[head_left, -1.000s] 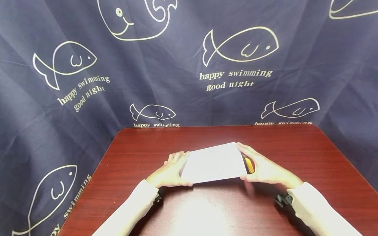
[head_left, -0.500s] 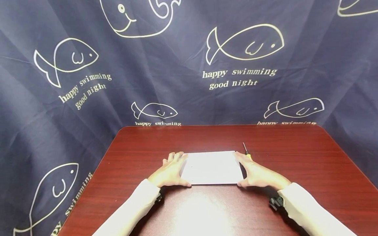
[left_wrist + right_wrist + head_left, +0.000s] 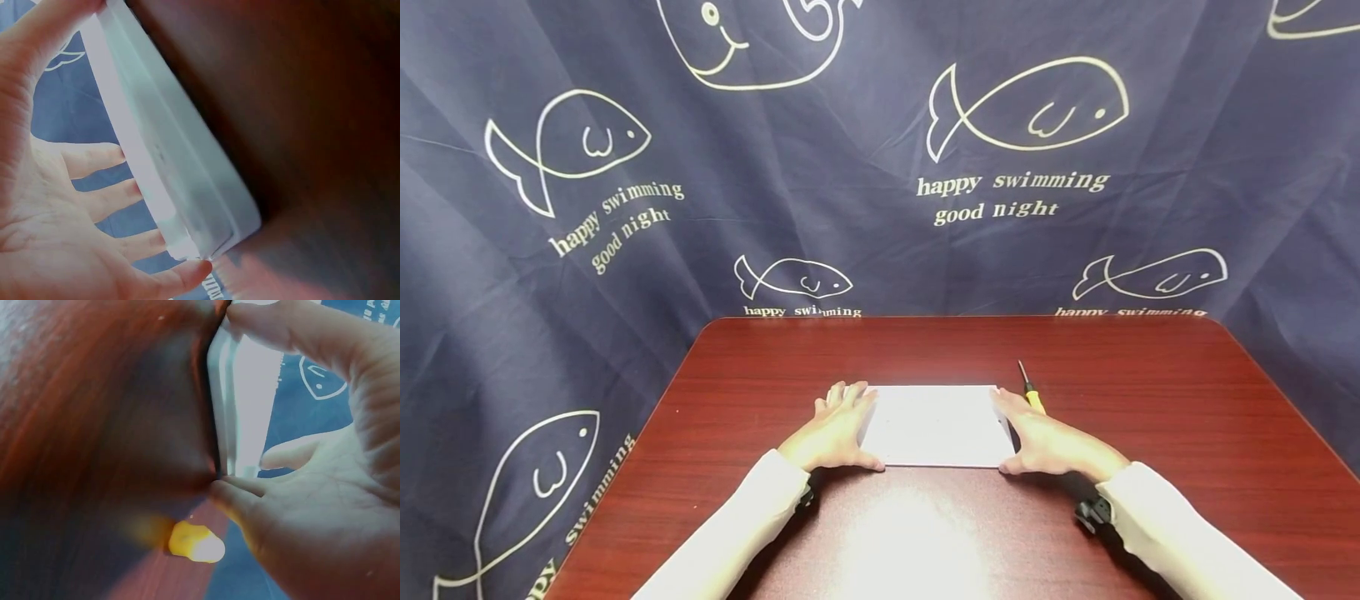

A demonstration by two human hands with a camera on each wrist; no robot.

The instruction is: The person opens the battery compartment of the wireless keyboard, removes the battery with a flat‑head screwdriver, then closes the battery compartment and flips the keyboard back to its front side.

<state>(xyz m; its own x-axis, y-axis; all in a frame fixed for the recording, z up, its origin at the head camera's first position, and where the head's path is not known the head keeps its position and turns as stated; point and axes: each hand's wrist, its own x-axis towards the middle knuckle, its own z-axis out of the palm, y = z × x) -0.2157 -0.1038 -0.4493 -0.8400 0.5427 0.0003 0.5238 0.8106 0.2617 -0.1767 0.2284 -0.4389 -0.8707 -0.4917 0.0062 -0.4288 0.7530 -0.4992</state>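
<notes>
- The flat white box (image 3: 936,425) lies flat on the dark red tabletop (image 3: 1150,392), near the middle and a little toward the person, its long sides running left to right.
- The left hand (image 3: 835,433) holds the box's left end: thumb on the near corner, fingers spread along the short side. From the left wrist view the fingers (image 3: 103,200) look fairly straight, bracing the white box (image 3: 175,162) rather than wrapped tightly round it.
- The right hand (image 3: 1045,442) does the same at the right end. In the right wrist view the thumb and a fingertip (image 3: 234,490) press against the box's edge (image 3: 228,406), so it pinches the end lightly between them.
- Judging by how things lie, the box looks already set down: its underside seems to rest on the wood, and both hands are low beside it rather than carrying weight.
- What seems left is to let go, or to begin working on the box; I can see no lid lifted and no opening, though the wrist views are too blurred to show a seam clearly.
- A small screwdriver (image 3: 1028,390) with a yellow handle lies untouched on the tabletop just beyond the right hand, tip pointing away. Its yellow end (image 3: 195,542) shows blurred in the right wrist view, close to the hand but apart from it.
- Behind the tabletop hangs a dark blue curtain (image 3: 550,292) printed with fish outlines.
</notes>
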